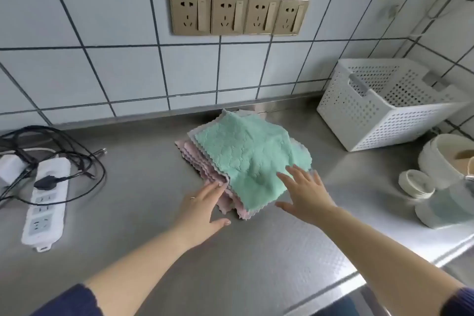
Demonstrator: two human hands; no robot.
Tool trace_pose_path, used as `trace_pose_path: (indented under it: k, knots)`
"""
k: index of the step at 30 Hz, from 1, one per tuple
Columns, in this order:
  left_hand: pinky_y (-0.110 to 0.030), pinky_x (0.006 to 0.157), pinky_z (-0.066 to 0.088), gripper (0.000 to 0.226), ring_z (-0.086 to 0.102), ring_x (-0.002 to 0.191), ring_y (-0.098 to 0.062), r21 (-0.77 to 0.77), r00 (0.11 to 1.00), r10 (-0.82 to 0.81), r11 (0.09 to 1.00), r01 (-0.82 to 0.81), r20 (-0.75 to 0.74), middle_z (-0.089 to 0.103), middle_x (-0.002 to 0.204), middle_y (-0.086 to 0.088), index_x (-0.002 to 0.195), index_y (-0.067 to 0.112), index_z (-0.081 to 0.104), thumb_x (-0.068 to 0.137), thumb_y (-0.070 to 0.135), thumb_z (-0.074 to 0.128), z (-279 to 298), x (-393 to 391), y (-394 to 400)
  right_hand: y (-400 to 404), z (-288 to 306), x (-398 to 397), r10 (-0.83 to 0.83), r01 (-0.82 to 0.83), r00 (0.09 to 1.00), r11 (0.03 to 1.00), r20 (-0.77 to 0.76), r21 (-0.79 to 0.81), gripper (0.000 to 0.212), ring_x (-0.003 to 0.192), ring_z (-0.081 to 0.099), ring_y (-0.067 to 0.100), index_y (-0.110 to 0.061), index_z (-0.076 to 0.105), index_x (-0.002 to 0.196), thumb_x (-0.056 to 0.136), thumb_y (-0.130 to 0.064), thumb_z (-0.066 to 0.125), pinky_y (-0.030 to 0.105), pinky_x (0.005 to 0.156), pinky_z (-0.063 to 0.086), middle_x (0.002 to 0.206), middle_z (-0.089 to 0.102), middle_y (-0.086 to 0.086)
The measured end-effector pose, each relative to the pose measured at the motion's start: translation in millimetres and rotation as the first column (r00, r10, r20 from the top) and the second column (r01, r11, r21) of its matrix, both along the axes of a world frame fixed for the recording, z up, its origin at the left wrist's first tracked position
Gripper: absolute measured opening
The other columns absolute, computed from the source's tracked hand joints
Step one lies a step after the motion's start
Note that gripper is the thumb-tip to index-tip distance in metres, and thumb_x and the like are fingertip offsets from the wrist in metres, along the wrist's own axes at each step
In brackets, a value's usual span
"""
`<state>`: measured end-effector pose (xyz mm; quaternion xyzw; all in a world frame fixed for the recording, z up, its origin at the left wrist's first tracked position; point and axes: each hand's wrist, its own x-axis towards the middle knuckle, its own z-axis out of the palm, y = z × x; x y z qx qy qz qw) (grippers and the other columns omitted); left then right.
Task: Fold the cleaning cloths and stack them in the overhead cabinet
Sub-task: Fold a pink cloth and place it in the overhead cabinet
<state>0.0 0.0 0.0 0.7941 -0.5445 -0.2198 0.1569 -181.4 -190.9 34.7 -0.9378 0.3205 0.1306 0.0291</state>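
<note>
A pile of cloths (243, 161) lies flat in the middle of the frame on the steel counter (154, 213), close to the tiled wall (102, 59). A green cloth (254, 159) is on top, with pink cloths (205, 164) fanning out beneath it on the left. The left hand (202, 206) reaches in from the lower left, fingers straight and spread, tips touching the pink edges. The right hand (305, 192) comes from the lower right, fingers spread flat over the green cloth's near corner, pinching nothing. A power strip (46, 202) with cables lies at the left, a white basket (384, 102) at the right, and four sockets (238, 13) at the top centre.
</note>
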Motion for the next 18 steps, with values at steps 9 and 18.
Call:
trace_pose_path:
  k: [9, 18]
  knots:
    - [-0.027, 0.106, 0.035, 0.04, 0.046, 0.126, -0.011, -0.155, 0.995, 0.068, 0.986, -0.057, 0.067, 0.047, 0.138, 0.011, 0.127, 0.025, 0.057, 0.087, 0.03, 0.061, -24.4, -46.5, -70.6, -71.4, -46.1, 3.8, 0.477, -0.468, 0.86, 0.879, 0.185, -0.092, 0.058, 0.109, 0.061, 0.029, -0.023, 0.063, 0.118, 0.065, -0.037, 0.082, 0.04, 0.091, 0.049, 0.125, 0.06, 0.006]
    - [-0.026, 0.067, 0.056, 0.041, 0.068, 0.081, -0.017, -0.168, 0.845, -0.125, 0.955, 0.245, 0.521, 0.07, 0.103, 0.005, 0.103, 0.023, 0.071, 0.066, 0.04, 0.074, -32.9, -39.4, -86.2, -97.7, -92.5, 3.5, 0.605, -0.577, 0.634, 0.785, 0.482, -0.227, 0.037, 0.095, 0.066, 0.027, -0.016, 0.069, 0.105, 0.076, -0.039, 0.065, 0.034, 0.071, 0.057, 0.112, 0.065, 0.008]
